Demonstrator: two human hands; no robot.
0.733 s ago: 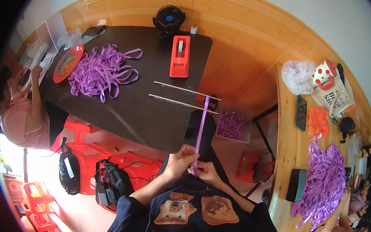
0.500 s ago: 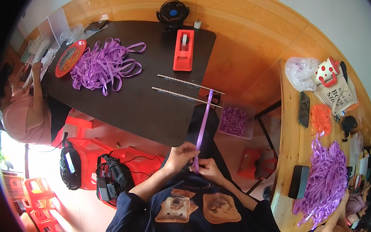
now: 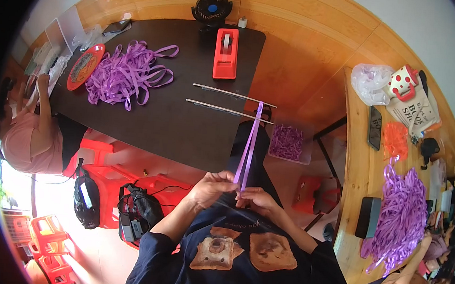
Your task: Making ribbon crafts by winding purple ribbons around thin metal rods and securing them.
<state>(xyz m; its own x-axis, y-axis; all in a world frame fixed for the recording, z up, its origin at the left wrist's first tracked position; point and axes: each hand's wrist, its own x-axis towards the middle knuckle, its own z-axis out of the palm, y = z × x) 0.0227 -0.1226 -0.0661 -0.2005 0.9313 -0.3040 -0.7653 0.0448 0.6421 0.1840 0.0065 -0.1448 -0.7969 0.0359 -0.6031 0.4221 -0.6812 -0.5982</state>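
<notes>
A purple ribbon (image 3: 250,144) runs in two strands from my hands up to two thin metal rods (image 3: 225,100) lying across the right end of the dark table (image 3: 175,122). My left hand (image 3: 212,186) and my right hand (image 3: 252,198) pinch the ribbon's near ends together just below the table edge, above my lap. The far end of the ribbon loops over the rods near their right tips.
A heap of purple ribbons (image 3: 128,73), a red plate (image 3: 85,67), a red tape dispenser (image 3: 226,54) and a small black fan (image 3: 212,7) sit on the table. A clear box of purple pieces (image 3: 287,142) stands on the floor. Another person (image 3: 25,131) sits at left; red stools (image 3: 112,186) stand below.
My hands have drawn closer together on the ribbon ends; the view has shifted slightly, and the ribbon stays stretched to the rods.
</notes>
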